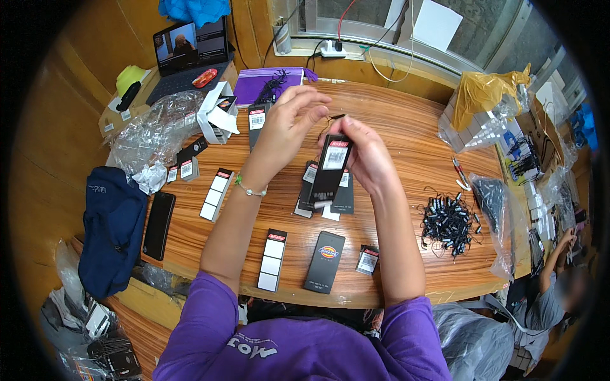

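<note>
My right hand (367, 156) grips a stack of long black card tags (330, 170) with white labels, held upright above the wooden table (406, 136). My left hand (289, 120) is raised beside it, fingers pinched on a thin black string loop (335, 117) at the top of the tags. More black tags (324, 261) lie flat on the table below my hands, one with white stickers (273, 260). A pile of black string fasteners (448, 223) sits to the right.
A black phone (157, 225) and a blue bag (110, 228) lie at the left edge. A laptop (189, 57), clear plastic bags (151, 133), a purple folder (267, 84) and a yellow bag (486, 95) ring the far side. Another person (551, 286) sits at lower right.
</note>
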Demonstrator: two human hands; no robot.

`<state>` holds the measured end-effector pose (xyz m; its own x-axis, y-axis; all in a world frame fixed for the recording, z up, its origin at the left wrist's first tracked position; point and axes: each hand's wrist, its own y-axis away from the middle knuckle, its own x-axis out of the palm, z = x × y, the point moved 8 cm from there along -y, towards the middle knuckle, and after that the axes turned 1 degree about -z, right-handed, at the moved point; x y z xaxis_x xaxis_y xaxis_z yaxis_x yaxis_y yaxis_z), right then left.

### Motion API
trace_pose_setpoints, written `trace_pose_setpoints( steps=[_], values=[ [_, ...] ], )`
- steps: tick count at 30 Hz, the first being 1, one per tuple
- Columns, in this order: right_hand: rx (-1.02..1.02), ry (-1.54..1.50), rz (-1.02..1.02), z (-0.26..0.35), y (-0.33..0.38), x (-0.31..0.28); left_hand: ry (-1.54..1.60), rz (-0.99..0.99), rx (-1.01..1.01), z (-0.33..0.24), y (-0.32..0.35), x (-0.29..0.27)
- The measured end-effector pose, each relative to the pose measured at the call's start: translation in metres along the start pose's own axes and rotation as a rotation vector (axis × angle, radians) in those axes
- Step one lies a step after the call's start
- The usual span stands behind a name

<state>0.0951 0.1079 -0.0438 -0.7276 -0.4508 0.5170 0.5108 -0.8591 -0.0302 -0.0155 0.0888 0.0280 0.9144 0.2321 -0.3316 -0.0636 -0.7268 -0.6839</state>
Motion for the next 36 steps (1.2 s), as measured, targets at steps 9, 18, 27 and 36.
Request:
trace_pose_setpoints(
  steps=[9,18,27,36],
  values=[
    [-0.201,0.025,-0.333,0.022,-0.001,-0.044,0.172,0.27,-0.369,0.01,0.024,0.052],
    [-0.212,-0.159,-0.293,0.039,-0.027,-0.093,0.489,0.309,-0.609,0.065,0.06,0.084],
    [-0.153,0.042,-0.409,0.052,-0.072,-0.116,0.389,0.335,-0.673,0.09,0.098,0.103],
    [-0.05,0.292,-0.379,0.047,-0.103,-0.127,-0.437,0.412,-0.292,0.066,0.079,0.093]
  ],
)
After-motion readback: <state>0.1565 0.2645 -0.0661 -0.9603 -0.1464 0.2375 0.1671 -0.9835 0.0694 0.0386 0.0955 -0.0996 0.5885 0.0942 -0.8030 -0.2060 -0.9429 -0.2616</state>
